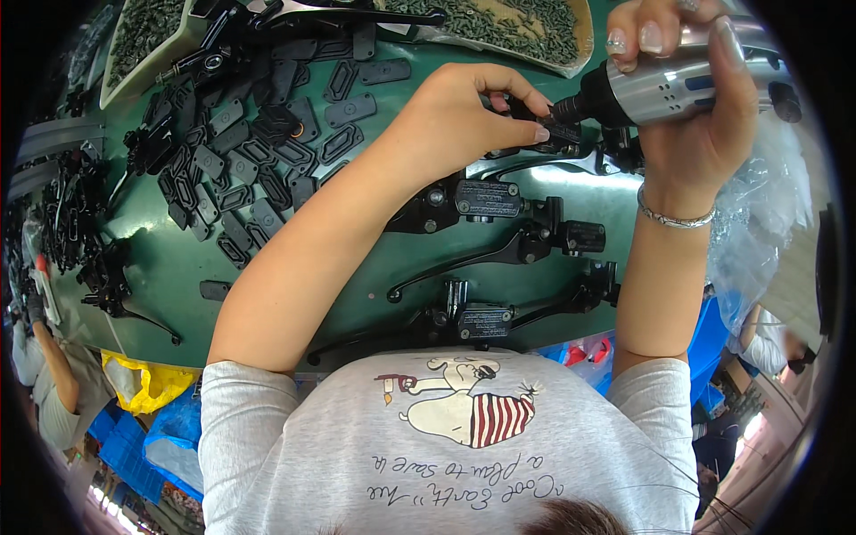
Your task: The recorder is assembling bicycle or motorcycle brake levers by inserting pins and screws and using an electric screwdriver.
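We see the left hand (473, 111) reaching across the green table (169, 267), fingers pressed together in a pinch on a small black cover plate (557, 132) sitting on top of a black brake lever assembly (571, 160) at the far right of the bench; the pinch likely steadies the plate so it stays lined up under the tool. The right hand (691, 98) wraps closed around a silver powered screwdriver (664, 85), held nearly level with its black nose aimed left onto that plate, right at the left fingertips (541, 134). Nearer the body lie two more lever assemblies (499, 227), side by side with levers pointing left, probably queued within easy reach. A loose pile of flat black covers and gaskets (250, 152) spreads over the left of the table, near the left arm for quick picking. Two trays of small dark screws (499, 27) sit along the far edge. A clear plastic bag (758, 214) bulges at the right edge. Another person's sleeve and arm (49, 374) shows lower left, with yellow and blue bags (152, 401) below the table edge. Hidden: the driver bit and the screw, if any, are covered by fingers; we cannot tell whether a screw is seated. The driver's rear end is cut off by the rim, and the parts at far left blur into dark shapes.
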Demonstrator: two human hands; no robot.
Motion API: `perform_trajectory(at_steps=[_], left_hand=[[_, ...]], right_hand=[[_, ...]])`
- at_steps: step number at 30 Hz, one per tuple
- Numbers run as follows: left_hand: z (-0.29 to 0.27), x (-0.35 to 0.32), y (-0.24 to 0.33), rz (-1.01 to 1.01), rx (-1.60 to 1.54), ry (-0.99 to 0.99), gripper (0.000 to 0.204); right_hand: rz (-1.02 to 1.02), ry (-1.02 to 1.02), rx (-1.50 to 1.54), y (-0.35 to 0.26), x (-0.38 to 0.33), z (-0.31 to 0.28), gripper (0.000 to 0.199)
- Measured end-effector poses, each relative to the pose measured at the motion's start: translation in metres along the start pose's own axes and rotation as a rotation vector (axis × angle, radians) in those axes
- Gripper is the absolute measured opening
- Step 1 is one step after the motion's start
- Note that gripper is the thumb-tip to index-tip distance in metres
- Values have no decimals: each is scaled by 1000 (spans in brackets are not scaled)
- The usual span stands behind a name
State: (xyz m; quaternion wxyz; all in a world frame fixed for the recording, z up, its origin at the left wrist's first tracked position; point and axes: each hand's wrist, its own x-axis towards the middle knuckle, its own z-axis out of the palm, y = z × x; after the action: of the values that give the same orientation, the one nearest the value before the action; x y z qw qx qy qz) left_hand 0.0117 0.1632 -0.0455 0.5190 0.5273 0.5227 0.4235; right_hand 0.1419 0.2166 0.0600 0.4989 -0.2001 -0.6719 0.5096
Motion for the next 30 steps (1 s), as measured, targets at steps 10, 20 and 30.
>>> perform_trajectory(at_steps=[10, 20, 30], left_hand=[[1, -2, -2, -19, -22, 8, 21], [-1, -5, 7, -69, -47, -2, 25], [2, -5, -1, 11, -77, -3, 29]], right_hand=[[39, 4, 7, 1, -3, -1, 26], [71, 6, 13, 0, -7, -1, 26], [107, 20, 15, 2, -10, -5, 27]])
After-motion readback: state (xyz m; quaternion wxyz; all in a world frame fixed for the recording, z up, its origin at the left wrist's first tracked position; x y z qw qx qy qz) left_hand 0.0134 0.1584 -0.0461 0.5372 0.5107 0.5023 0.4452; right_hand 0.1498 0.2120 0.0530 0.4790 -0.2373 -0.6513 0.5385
